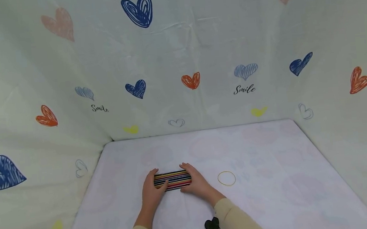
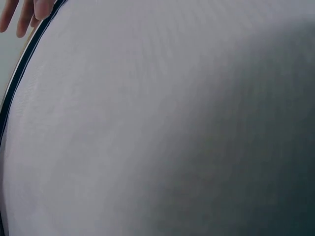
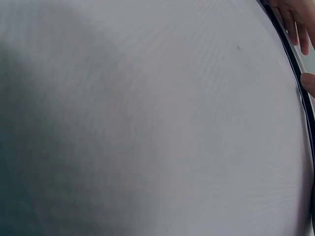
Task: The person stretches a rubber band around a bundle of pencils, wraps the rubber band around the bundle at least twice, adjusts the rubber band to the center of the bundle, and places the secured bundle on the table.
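A bundle of coloured pencils (image 1: 173, 180) lies crosswise on the white tabletop (image 1: 276, 201), near the front edge and a little left of the middle. The left hand (image 1: 152, 191) holds the left end of the bundle, with its fingers curled over the far side and the thumb on the near side. The right hand (image 1: 196, 182) holds the right end in the same way, fingers over the top and thumb in front, so both hands are closed around the pencils and press them together. A yellow rubber band (image 1: 226, 178) lies flat on the tabletop just to the right of the right hand, not touching it. Both sleeves are beige, and a black strap sits at each wrist. Around the tabletop hangs a pale cloth with printed hearts (image 1: 191, 80). The two wrist views show almost only blurred white surface, with a few fingertips (image 2: 42, 7) at the edge.
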Demonstrator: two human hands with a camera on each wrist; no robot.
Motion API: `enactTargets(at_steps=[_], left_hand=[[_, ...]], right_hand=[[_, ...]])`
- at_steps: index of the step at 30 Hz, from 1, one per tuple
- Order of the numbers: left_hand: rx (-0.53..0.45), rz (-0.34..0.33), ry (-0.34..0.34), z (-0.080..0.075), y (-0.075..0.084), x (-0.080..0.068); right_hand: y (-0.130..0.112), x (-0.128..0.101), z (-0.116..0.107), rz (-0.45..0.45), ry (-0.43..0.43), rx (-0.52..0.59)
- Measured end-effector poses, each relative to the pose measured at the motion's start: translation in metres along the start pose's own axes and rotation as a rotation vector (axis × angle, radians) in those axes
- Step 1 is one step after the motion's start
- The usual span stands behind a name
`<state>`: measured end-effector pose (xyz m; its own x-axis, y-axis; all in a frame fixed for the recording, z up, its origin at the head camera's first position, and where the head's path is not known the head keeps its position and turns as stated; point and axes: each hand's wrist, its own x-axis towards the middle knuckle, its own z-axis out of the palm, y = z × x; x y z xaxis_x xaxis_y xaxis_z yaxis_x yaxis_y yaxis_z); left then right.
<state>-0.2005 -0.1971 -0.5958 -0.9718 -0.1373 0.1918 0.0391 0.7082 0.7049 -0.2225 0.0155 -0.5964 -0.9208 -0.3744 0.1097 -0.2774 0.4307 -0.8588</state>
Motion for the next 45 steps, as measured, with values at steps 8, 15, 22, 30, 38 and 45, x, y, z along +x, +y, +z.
enactTargets(at_steps=[8,15,22,30,38,45], left_hand=[[0.201,0.141,-0.092,0.000,-0.005,0.001],[0.257,0.170,-0.091,-0.001,-0.005,0.000],[0.270,0.177,-0.075,0.001,-0.003,-0.002],[0.406,0.250,-0.082,0.000,0.000,-0.003],[0.547,0.246,-0.169,-0.004,0.009,0.000],[0.694,0.281,-0.252,-0.009,0.018,-0.001]], right_hand=[[-0.004,0.001,0.002,0.044,-0.023,-0.060],[-0.005,0.001,0.003,0.037,-0.019,-0.084],[-0.005,0.002,0.003,-0.029,-0.030,-0.186],[-0.007,0.003,0.003,-0.056,-0.052,-0.266],[-0.010,0.005,0.001,-0.070,-0.036,-0.329],[-0.016,0.004,0.000,-0.117,-0.080,-0.456]])
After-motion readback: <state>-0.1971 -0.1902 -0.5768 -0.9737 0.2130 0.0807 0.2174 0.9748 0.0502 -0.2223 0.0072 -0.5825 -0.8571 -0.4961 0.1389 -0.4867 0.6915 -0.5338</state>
